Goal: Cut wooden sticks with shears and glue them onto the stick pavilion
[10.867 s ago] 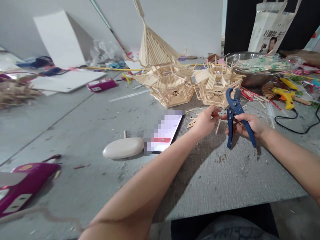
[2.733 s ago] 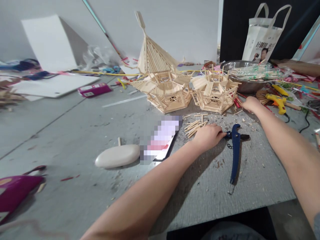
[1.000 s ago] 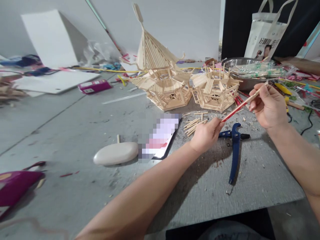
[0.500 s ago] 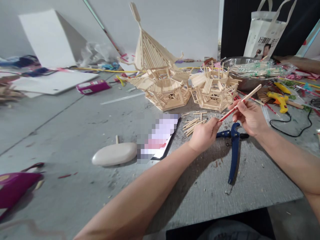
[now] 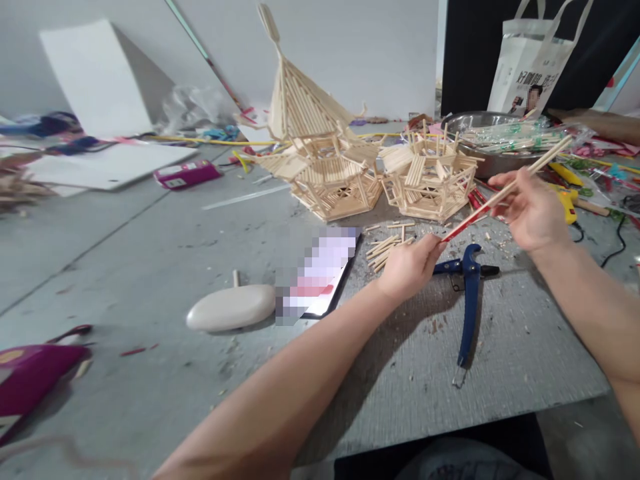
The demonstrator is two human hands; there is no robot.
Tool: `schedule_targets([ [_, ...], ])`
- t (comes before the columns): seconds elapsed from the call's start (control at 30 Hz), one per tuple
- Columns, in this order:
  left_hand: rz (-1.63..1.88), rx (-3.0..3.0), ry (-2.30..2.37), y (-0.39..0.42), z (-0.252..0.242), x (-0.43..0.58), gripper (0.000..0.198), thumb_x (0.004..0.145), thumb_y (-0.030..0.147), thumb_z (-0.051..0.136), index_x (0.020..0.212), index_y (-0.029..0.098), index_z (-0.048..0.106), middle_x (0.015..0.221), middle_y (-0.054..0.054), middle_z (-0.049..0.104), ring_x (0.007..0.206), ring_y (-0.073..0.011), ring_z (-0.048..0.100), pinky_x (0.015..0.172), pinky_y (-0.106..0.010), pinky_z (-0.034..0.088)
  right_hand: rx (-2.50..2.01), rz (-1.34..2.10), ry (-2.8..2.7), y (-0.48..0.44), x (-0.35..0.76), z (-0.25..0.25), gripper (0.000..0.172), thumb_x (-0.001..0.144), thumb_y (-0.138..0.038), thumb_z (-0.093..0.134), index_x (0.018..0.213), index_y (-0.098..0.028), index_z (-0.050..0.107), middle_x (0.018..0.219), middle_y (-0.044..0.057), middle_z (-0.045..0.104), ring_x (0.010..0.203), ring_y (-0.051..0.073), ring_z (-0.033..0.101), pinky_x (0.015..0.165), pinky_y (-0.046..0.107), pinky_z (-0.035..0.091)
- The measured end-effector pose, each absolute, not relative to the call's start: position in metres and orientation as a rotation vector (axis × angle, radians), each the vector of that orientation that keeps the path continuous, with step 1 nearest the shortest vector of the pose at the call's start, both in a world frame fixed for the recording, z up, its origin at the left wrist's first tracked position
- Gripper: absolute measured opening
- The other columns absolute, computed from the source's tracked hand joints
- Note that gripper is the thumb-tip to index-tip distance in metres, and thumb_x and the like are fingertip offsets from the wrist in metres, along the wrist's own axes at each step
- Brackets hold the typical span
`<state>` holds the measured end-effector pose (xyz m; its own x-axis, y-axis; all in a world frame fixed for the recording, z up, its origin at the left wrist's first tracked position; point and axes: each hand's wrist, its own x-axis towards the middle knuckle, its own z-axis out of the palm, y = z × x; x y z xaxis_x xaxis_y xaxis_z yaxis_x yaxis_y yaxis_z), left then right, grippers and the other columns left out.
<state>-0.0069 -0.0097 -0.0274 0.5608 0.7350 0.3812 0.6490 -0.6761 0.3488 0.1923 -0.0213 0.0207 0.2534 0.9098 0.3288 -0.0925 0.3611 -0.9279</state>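
Observation:
My left hand (image 5: 411, 268) is closed, pinching the lower end of a red paper wrapper (image 5: 463, 228). A pair of pale wooden chopsticks (image 5: 543, 160) slants up and right out of that wrapper. Thumb and fingers of my right hand (image 5: 537, 208) close around the chopsticks about midway along. Below the hands a blue-handled cutter (image 5: 469, 307) lies on the table. Short cut sticks (image 5: 383, 253) lie in a loose pile beyond my left wrist.
Two stick-built pavilion models, one tall with a pointed roof (image 5: 313, 103) and one lower (image 5: 430, 177), stand behind. A metal bowl (image 5: 493, 163) of wrapped chopsticks and a yellow glue gun (image 5: 569, 200) are at right. A phone (image 5: 325, 267) and a grey-white case (image 5: 233, 308) lie left.
My right hand has moved right and slightly up, drawing the chopsticks further out of the red wrapper. My left hand has stayed nearly in place.

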Motion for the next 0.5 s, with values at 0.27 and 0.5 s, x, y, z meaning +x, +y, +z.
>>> schedule_targets([
  [0.27, 0.788, 2.706, 1.100, -0.013, -0.023, -0.004, 0.039, 0.090, 0.036, 0.022, 0.081, 0.017, 0.055, 0.057, -0.002, 0.057, 0.049, -0.0131, 0.051, 0.047, -0.023, 0.031, -0.906, 0.760, -1.055, -0.030, 0.197, 0.045, 0.022, 0.074, -0.043, 0.055, 0.067, -0.024, 0.060, 0.081, 0.003, 0.063, 0.064, 0.014, 0.055, 0.061, 0.033, 0.046],
  [0.5, 0.704, 2.692, 1.247, -0.004, -0.027, -0.010, 0.040, 0.090, 0.037, 0.023, 0.080, 0.017, 0.055, 0.056, -0.003, 0.057, 0.053, -0.0150, 0.054, 0.050, -0.024, 0.034, -0.926, 0.515, -0.862, -0.021, 0.235, 0.054, 0.029, 0.085, -0.038, 0.032, 0.066, -0.024, 0.049, 0.073, 0.003, 0.059, 0.070, 0.016, 0.058, 0.069, 0.035, 0.045],
])
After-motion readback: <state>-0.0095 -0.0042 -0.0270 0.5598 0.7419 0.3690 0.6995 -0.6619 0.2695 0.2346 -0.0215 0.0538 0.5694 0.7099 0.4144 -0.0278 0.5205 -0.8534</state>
